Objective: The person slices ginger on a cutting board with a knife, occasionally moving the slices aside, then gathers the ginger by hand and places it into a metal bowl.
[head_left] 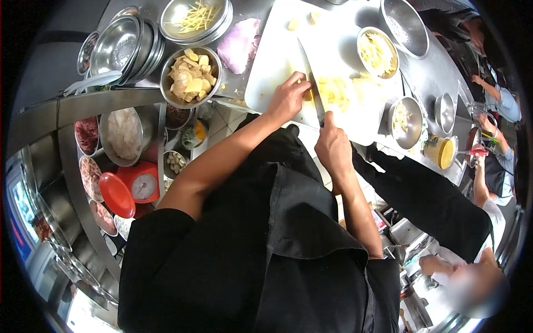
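My right hand (334, 145) is wrapped round the handle of a long kitchen knife (311, 72), its blade pointing away from me across the white cutting board (272, 55). My left hand (288, 99) is closed beside the blade, fingertips curled on a yellow piece that looks like ginger, mostly hidden under them. Right of the blade lie thin ginger slices (335, 93), spread in a loose heap. Two small chunks (315, 18) rest near the board's far end. A steel bowl of cut strips (377, 53) stands at the board's right side.
Left of the board are a bowl of ginger chunks (192, 77), a bowl of strips (198, 16), a purplish slab (239, 46) and stacked steel bowls (119, 47). A red scale (143, 186) sits on the shelf below. Another person in dark trousers (433, 194) stands close on the right.
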Available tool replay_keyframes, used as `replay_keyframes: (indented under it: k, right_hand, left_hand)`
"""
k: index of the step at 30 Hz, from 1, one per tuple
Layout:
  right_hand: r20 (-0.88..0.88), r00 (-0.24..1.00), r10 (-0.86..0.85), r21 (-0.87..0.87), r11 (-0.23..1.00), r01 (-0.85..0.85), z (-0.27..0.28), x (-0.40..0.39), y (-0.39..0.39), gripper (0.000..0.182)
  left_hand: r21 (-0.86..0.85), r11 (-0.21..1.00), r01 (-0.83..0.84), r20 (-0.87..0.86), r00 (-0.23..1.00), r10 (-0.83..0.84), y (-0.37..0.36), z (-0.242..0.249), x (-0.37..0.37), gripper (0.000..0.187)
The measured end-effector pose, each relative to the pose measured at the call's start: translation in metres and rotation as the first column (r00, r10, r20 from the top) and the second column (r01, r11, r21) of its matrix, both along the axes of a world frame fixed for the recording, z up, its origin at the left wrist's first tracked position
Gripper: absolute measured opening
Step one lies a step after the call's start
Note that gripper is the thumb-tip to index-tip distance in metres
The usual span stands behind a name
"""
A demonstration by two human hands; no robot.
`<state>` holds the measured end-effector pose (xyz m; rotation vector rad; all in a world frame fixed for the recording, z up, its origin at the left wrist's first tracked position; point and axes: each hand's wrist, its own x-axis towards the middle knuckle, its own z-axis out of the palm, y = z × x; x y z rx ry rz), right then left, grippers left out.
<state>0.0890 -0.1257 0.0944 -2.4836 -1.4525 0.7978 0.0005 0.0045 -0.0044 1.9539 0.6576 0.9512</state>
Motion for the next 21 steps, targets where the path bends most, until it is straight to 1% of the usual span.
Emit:
replay_keyframes:
  k: [3,4,6,7,8,10,11,12,14,16,19,21]
  right_hand:
    - [0.016,1.000,0.014,0.020,1.000,-0.014,0.000,0.000,0.004,0.031]
    - [0.013,1.000,0.013,0.018,1.000,-0.014,-0.009,0.000,0.006,0.031]
    - [0.038,0.999,0.025,0.098,0.995,-0.029,-0.032,0.002,0.011,0.031]
    - [0.025,1.000,-0.015,0.120,0.993,0.011,-0.038,0.000,0.014,0.031]
    - [0.029,1.000,-0.011,0.132,0.991,0.007,-0.041,0.005,0.017,0.031]
    - [0.004,1.000,-0.028,0.067,0.997,0.028,-0.033,0.004,0.017,0.029]
    - [-0.004,1.000,-0.021,0.076,0.997,0.021,-0.030,0.006,0.014,0.026]
    - [0.001,1.000,-0.015,0.083,0.996,0.015,-0.024,0.008,0.017,0.026]
    - [-0.048,0.998,-0.028,0.062,0.998,0.031,-0.007,0.005,0.012,0.032]
    - [-0.047,0.998,-0.032,0.028,0.999,0.033,-0.002,0.004,0.005,0.032]
    - [-0.046,0.999,-0.001,0.010,1.000,0.001,0.005,0.003,-0.004,0.029]
    - [-0.062,0.997,-0.037,-0.049,0.998,0.034,0.012,-0.001,-0.005,0.026]
  left_hand:
    - [0.002,1.000,-0.004,0.001,1.000,0.004,0.001,-0.003,0.001,0.014]
    - [0.004,1.000,-0.005,0.000,1.000,0.005,0.001,-0.004,0.000,0.014]
    - [-0.023,1.000,0.001,0.005,1.000,-0.001,-0.001,-0.005,0.000,0.013]
    - [-0.046,0.999,0.006,0.015,1.000,-0.005,0.000,-0.004,0.002,0.012]
    - [-0.034,0.999,0.002,0.020,1.000,-0.001,0.004,-0.004,0.004,0.012]
    - [-0.063,0.998,0.000,0.044,0.999,0.003,0.000,-0.001,0.000,0.011]
    - [-0.055,0.999,0.001,0.016,1.000,0.000,0.000,0.000,0.000,0.011]
    - [-0.048,0.999,-0.004,0.021,1.000,0.005,0.004,0.001,0.002,0.011]
    - [-0.033,0.999,-0.017,0.023,1.000,0.018,0.000,0.002,-0.001,0.011]
    - [-0.051,0.999,0.003,0.002,1.000,-0.003,0.001,-0.002,-0.002,0.013]
    - [-0.051,0.999,-0.003,0.029,1.000,0.004,0.001,-0.004,0.002,0.014]
    - [-0.025,1.000,-0.009,0.020,1.000,0.010,0.000,-0.004,0.000,0.015]
